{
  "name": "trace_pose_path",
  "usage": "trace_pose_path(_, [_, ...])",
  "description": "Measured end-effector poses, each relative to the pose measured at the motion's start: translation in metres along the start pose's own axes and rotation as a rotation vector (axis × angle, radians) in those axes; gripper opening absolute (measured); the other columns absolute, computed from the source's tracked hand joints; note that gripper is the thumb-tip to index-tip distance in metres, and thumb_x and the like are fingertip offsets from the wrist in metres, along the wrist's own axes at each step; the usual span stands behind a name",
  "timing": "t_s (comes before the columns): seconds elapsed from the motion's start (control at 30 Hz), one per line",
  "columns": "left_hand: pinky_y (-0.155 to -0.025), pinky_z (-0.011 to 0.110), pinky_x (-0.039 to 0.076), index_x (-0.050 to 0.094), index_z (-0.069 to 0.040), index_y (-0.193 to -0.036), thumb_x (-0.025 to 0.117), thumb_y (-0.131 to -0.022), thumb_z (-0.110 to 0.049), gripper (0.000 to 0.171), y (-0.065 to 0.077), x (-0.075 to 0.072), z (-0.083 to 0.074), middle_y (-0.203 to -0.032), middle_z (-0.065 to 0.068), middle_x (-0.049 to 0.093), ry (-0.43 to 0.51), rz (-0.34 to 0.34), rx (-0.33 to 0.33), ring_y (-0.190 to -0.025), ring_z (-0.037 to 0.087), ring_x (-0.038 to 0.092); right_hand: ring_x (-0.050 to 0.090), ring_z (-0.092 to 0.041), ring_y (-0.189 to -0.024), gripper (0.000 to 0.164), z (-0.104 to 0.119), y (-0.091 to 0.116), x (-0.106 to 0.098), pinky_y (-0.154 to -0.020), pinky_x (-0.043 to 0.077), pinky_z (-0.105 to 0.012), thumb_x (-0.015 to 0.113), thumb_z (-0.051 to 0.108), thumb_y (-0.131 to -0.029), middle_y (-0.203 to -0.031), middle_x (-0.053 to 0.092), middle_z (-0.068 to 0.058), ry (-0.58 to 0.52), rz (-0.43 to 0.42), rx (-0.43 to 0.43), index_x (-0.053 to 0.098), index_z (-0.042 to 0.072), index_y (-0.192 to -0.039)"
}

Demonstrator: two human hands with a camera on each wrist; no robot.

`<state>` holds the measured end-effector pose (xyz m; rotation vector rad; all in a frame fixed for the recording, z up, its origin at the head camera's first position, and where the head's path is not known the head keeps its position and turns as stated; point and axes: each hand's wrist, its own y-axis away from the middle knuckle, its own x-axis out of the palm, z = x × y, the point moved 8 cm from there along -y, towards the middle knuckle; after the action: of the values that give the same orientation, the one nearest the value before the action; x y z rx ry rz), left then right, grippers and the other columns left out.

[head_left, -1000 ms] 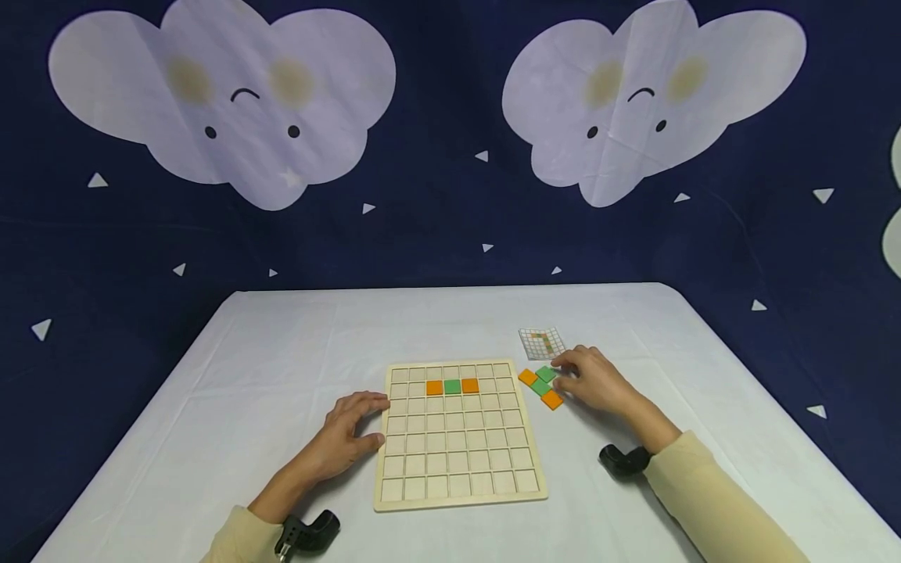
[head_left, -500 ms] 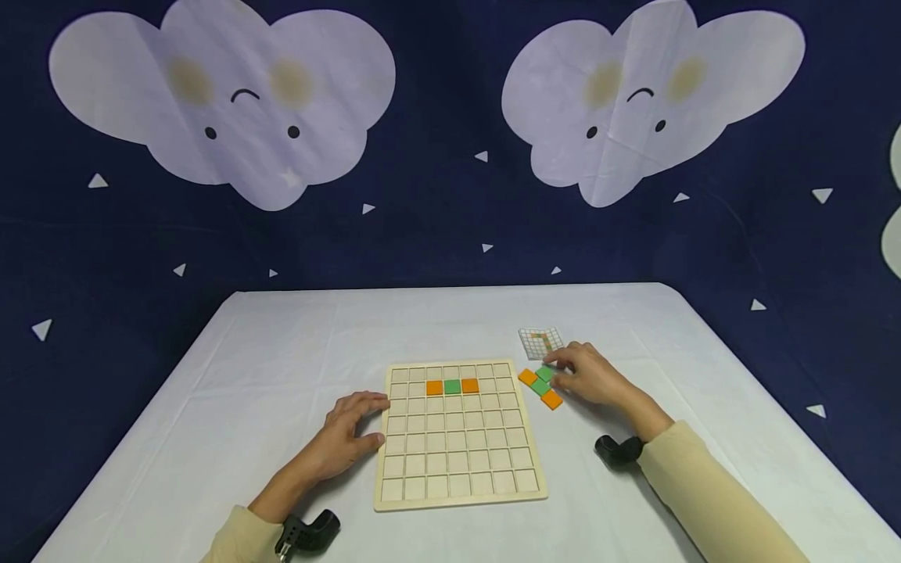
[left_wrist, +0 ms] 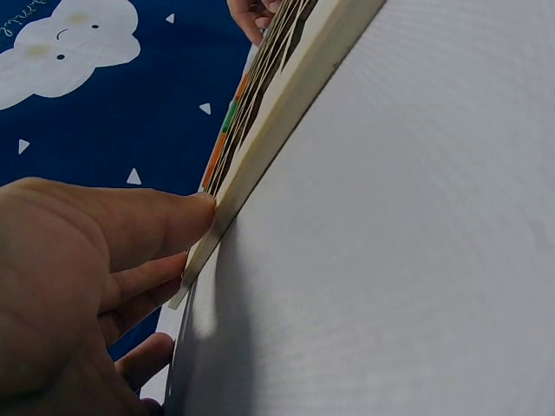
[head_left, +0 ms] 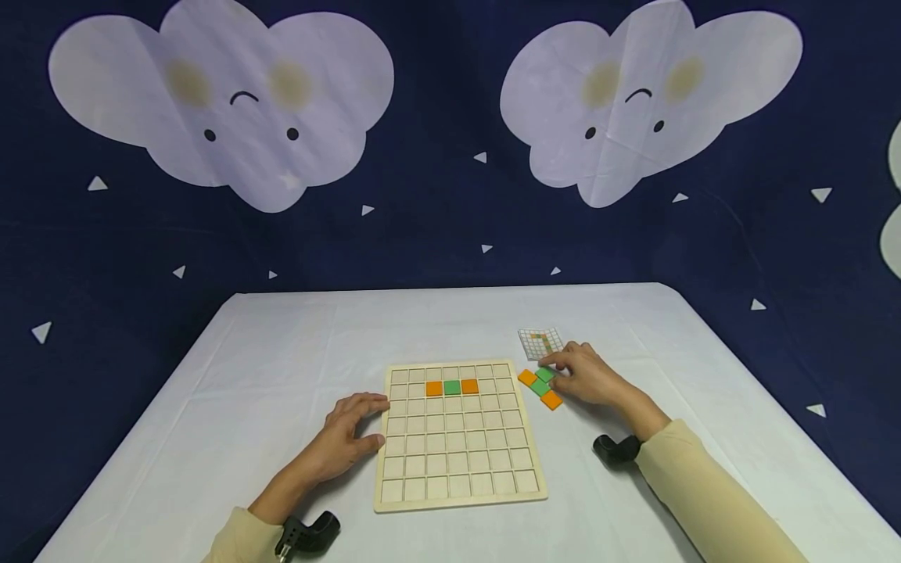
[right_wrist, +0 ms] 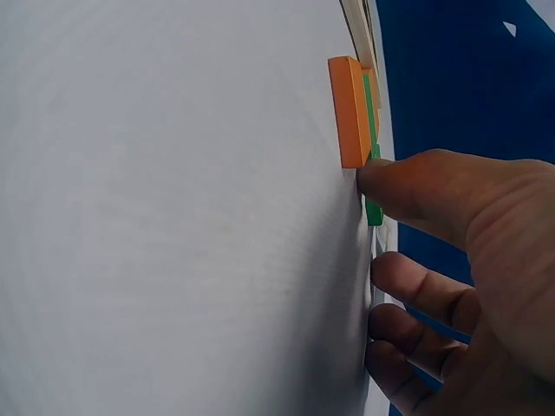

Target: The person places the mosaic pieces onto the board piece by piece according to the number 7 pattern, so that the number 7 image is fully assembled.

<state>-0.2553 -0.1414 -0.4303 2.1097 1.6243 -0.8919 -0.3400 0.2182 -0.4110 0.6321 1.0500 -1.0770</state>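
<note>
At the left side of a pale wooden grid board [head_left: 456,442], my left hand [head_left: 343,438] rests its thumb and fingertips against the edge. Its thumb tip meets the board's rim in the left wrist view. Two orange tiles and a green tile [head_left: 452,387] lie in a row on the board's upper cells. To the right of the board, my right hand [head_left: 591,379] has thumb and index finger on either side of a green square tile [head_left: 545,374], which lies on the table. Another green tile [head_left: 540,387] and two orange tiles, including the nearer orange tile [head_left: 552,400], lie against it.
A small pattern card [head_left: 540,342] with a printed grid lies just beyond the loose tiles. White cloth covers the table [head_left: 281,336]. Behind it hangs a dark blue curtain [head_left: 436,234] with clouds. Black wrist devices are worn on both arms.
My right hand has shifted slightly left, its index finger reaching over to the far side of the green tile. The left hand, the board and the tiles stay about where they were.
</note>
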Motion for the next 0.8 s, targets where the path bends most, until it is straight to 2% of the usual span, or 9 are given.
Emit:
trace_pose_path(0.4, [-0.106, 0.053, 0.013, 0.058, -0.008, -0.124, 0.070, -0.079, -0.006, 0.047, 0.000, 0.001, 0.002, -0.136, 0.006, 0.050, 0.010, 0.009, -0.011, -0.134, 0.031, 0.029, 0.044, -0.020, -0.091, 0.032, -0.005, 0.006, -0.002, -0.076, 0.037, -0.033, 0.069, 0.021, -0.079, -0.103, 0.059, -0.007, -0.023, -0.033, 0.030, 0.068, 0.011, -0.110])
trace_pose_path(0.8, [-0.106, 0.053, 0.013, 0.058, -0.008, -0.124, 0.070, -0.079, -0.006, 0.047, 0.000, 0.000, 0.002, -0.136, 0.006, 0.050, 0.009, 0.005, -0.004, -0.133, 0.031, 0.030, 0.045, -0.020, -0.093, 0.028, -0.010, 0.012, -0.003, -0.079, 0.038, -0.035, 0.069, 0.018, -0.079, -0.102, 0.060, -0.006, -0.037, -0.065, 0.024, 0.069, 0.011, -0.106])
